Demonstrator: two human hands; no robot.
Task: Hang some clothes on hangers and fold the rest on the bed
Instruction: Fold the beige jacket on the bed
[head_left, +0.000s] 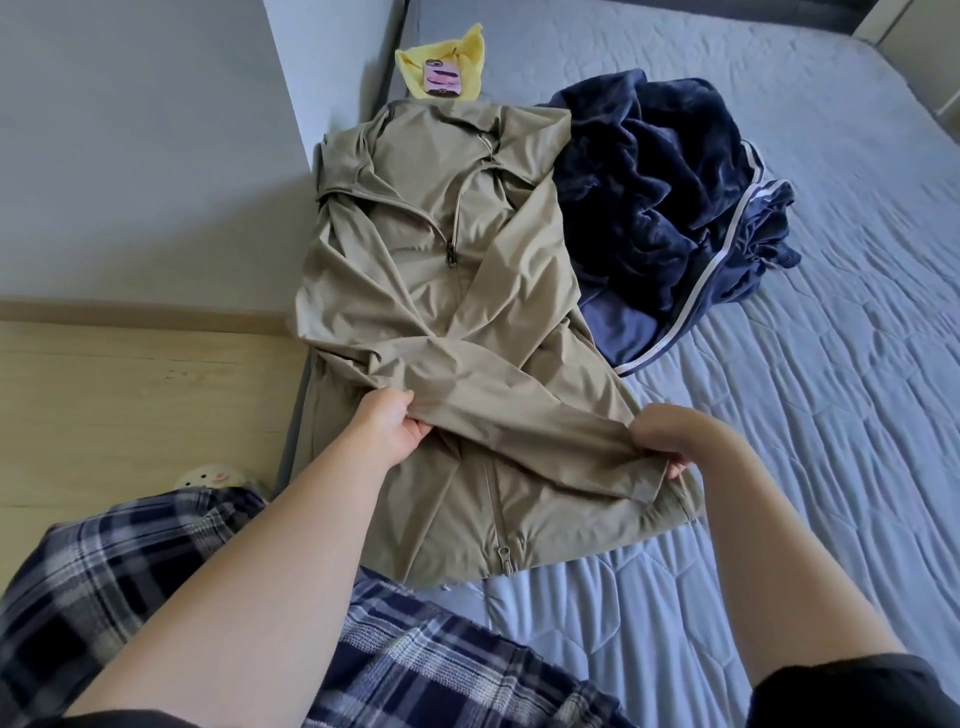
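Sleeve (524, 422) of a thin khaki zip-front jacket (441, 270) held taut.
It is pinched by the left hand (395, 428) and right hand (660, 439); the jacket is spread on the pale blue quilted bed (810, 426) beneath them.

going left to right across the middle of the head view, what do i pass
wood floor → khaki jacket → navy fleece pile → blue quilted bed

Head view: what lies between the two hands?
A sleeve of the khaki jacket, stretched from left hand to right hand, in the head view.
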